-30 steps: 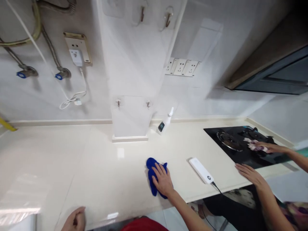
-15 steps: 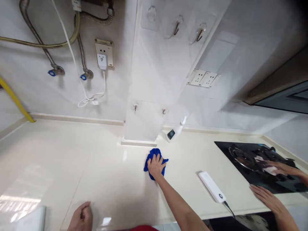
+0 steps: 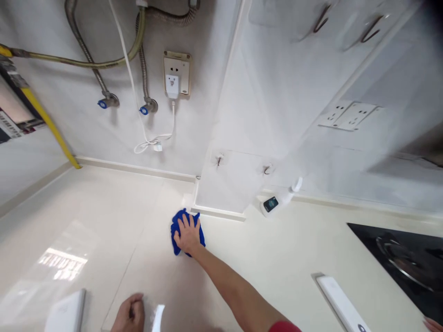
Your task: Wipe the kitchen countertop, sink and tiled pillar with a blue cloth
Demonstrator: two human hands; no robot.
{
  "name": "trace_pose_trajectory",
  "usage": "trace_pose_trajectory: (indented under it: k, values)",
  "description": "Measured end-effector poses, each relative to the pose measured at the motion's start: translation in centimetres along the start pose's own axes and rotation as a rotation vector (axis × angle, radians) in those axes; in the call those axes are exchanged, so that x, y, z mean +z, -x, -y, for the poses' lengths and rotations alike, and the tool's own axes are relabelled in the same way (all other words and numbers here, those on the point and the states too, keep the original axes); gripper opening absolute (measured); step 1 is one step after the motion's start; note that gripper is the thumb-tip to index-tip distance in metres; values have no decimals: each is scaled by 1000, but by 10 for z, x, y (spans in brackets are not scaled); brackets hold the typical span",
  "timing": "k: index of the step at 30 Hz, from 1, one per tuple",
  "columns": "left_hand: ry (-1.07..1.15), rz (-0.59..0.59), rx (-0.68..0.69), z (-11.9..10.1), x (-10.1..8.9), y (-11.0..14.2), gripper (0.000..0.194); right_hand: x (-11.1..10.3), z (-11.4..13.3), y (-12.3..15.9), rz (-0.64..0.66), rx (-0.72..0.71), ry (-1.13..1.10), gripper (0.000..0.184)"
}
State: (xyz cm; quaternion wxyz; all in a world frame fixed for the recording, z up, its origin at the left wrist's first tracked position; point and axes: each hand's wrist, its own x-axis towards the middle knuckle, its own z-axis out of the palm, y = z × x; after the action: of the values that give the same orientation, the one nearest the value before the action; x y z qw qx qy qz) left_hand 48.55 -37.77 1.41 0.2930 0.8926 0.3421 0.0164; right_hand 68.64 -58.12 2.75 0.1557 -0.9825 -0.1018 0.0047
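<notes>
My right hand [image 3: 189, 236] lies on a crumpled blue cloth [image 3: 176, 229], fingers spread, pressing it flat to the cream countertop [image 3: 152, 198]. The cloth is just left of the foot of the white wall pillar [image 3: 221, 189]. At the lower edge of the view, my left hand [image 3: 130, 313] rests by the countertop with its fingers curled in. Nothing shows inside that loose fist.
A white spray bottle [image 3: 277, 203] stands against the back wall, right of the pillar. Farther right are a white power bank-like device [image 3: 341, 302], a black gas hob [image 3: 398, 263] and part of another person's hand [image 3: 432, 324]. Another white device [image 3: 65, 311] lies lower left.
My right hand has slid left along the countertop with the blue cloth. The view has turned left, so the other person's hands have mostly left it. My left hand stays curled.
</notes>
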Motion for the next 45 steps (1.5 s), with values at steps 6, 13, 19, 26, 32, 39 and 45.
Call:
trace_pose_trajectory:
  k: [6, 13, 19, 26, 32, 39, 45]
  values:
    - [-53, 35, -57, -12, -12, 1, 38, -15, 0, -23, 108, -202, -88, 57]
    - [-40, 27, -29, -15, -19, -2, 37, -15, -11, 42, 66, -270, -129, 55]
    - [-46, -32, 51, -24, -20, 3, 37, -23, -30, 119, 108, -286, -191, 62]
    - [-92, 90, 131, -28, -27, -1, 38, -43, -73, 173, 112, -121, -312, 70]
    - [-16, 351, 436, -46, 8, 19, 51, -37, -81, 212, -106, -13, -251, 69]
    - [17, 247, 1056, -90, 70, 61, 66, -36, -88, 223, -162, 211, -387, 43]
    - [62, 224, 1166, -93, 84, 47, 29, -119, -86, 260, -276, 88, -870, 38]
